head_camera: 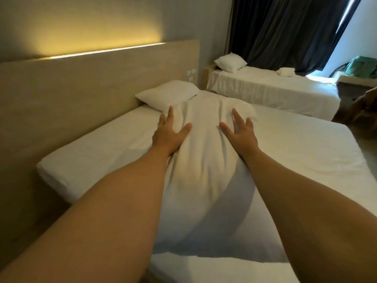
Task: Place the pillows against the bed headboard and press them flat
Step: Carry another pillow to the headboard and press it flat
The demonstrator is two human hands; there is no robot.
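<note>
Pressing a white pillow (201,160) on the bed (306,152), both hands' fingers (170,113) splay flat, gripping nothing.

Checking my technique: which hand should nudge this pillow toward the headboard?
The right hand: it lies on the near pillow on the side away from the headboard, so it can push that way. The left hand sits on the headboard side.

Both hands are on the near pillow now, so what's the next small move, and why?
Probably slide the near pillow left toward the headboard. It lies out on the mattress with bare sheet between it and the board, while the far pillow already sits there. The left hand and right hand rest flat on it, fingers spread, ready to push.
</note>
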